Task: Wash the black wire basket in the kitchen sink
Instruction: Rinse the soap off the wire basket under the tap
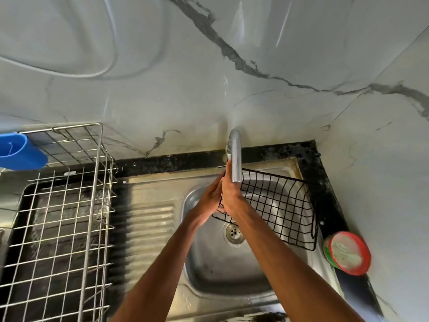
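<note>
From the head camera, a black wire basket (278, 205) with a grid mesh sits tilted over the back right part of a stainless steel kitchen sink (209, 263). Its far right end is by the sink's right rim, and its left end is raised just below the curved chrome tap spout (235, 156). Both bare forearms reach in from the bottom of the frame. The left hand (207, 202) lies flat against the outer side of the basket's left end wall. The right hand (231, 197) lies against the inner side, so the palms face each other with the wire between them. The fingers of both run fairly straight upward, and the right fingertips are partly hidden behind the spout. The round drain strainer (234, 233) shows in the bowl below the hands. On the left drainboard stands a silver wire dish rack (58, 217) with a blue plastic holder (18, 152) hung at its back corner. A round red-rimmed green tub (348, 252) sits on the black stone counter (325, 182) to the right.
</note>
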Tool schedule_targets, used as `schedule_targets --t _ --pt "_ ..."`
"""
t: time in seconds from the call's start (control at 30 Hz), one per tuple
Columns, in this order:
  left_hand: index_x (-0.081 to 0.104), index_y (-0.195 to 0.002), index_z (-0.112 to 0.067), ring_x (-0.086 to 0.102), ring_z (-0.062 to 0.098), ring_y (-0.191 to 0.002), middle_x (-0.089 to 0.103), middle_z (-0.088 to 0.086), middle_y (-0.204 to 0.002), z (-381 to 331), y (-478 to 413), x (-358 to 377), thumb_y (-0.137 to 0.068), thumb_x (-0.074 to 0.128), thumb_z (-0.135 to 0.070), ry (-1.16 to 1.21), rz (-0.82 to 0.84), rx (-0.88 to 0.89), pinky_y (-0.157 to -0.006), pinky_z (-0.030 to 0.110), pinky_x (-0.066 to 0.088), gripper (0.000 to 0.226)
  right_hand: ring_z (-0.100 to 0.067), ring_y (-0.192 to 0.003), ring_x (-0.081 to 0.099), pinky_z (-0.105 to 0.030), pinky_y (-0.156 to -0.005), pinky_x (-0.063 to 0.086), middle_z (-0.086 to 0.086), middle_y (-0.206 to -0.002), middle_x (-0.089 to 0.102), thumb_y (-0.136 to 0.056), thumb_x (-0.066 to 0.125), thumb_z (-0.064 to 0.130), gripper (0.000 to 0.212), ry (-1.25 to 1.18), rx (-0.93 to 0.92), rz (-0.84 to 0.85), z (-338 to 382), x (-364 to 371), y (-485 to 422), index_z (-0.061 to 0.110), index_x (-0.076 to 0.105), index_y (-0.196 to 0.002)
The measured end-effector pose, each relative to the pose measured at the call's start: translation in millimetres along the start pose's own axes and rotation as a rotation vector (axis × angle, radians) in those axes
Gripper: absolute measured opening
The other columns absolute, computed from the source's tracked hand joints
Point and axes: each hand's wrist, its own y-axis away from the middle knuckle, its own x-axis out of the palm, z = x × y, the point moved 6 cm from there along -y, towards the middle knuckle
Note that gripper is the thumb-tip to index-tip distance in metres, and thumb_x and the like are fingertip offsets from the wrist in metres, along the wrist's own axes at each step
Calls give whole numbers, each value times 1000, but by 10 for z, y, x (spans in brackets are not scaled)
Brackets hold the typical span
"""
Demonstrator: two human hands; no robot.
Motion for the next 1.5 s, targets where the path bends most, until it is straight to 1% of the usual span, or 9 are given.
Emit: schedule_targets --t 0.17,0.33,0.5,0.67,0.9,1.07,1.23,1.4,1.5 --pt "38 -159 -20 59 18 -136 55 11 -153 -64 64 45 -109 49 -38 73 55 45 -96 22 54 54 -17 -144 32 -36 -120 25 -10 -161 29 -101 22 67 79 420 -293 154 -249 105 257 15 13 -160" --pt "34 -155 -35 37 -2 -149 41 -29 -155 -135 132 -5 -116 30 -20 71 19 114 -118 18 36 42 -31 -140 42 -39 -105 38 -20 -155 40 -95 11 71 89 1092 -408 344 -385 -83 541 7 25 -155" --pt "41 -155 -43 69 15 -115 67 9 -132 -120 -35 62 -114 35 -40 77 -15 30 -92 34 60 42 -31 -92 74 -41 -79 63 -26 -109 71 -104 47 26 31 275 -108 137 -108 -407 333 3 66 -110" --pt "42 -155 -29 59 27 -76 58 16 -92 -252 -134 113 -115 32 -41 80 30 37 -58 33 54 43 -30 -116 64 -46 -106 50 -18 -124 66 -109 37 33 40 -133 -69 133 253 -470 99 5 60 -126" --pt "46 -152 -22 68 3 -83 68 -9 -95 -298 -157 86 -116 32 -28 16 40 77 -68 19 55 39 -38 -116 66 -39 -92 57 -29 -127 64 -109 37 35 41 44 -15 271 11 -517 243 7 64 -121" --pt "33 -160 -14 73 11 -76 67 9 -110 -362 -180 90 -115 37 -33 -73 134 11 -63 27 62 48 -8 -99 67 -16 -77 58 3 -120 68 -96 65 9 29 868 -885 -180 527 -1027 362 13 64 -125" --pt "32 -163 -26 65 30 -109 64 13 -125 -476 -279 20 -114 39 -37 -193 230 -23 -91 35 59 50 -18 -98 64 -26 -81 52 -1 -100 69 -84 79 11 24 1112 -1196 -312 786 -1053 414 18 69 -104" --pt "35 -161 -31 71 28 -104 67 11 -131 -408 -268 -75 -112 43 -39 -286 311 -111 -91 56 62 50 -28 -128 52 -41 -105 45 -9 -137 56 -89 73 41 58 1518 -669 -214 720 -1206 -41 14 53 -136" --pt "40 -154 -31 73 26 -105 67 4 -132 -456 -205 -70 -112 44 -37 -345 362 -169 -102 57 55 43 -26 -91 73 -43 -82 61 -4 -101 74 -102 57 35 30 1369 -425 144 498 -1199 -172 10 71 -108"
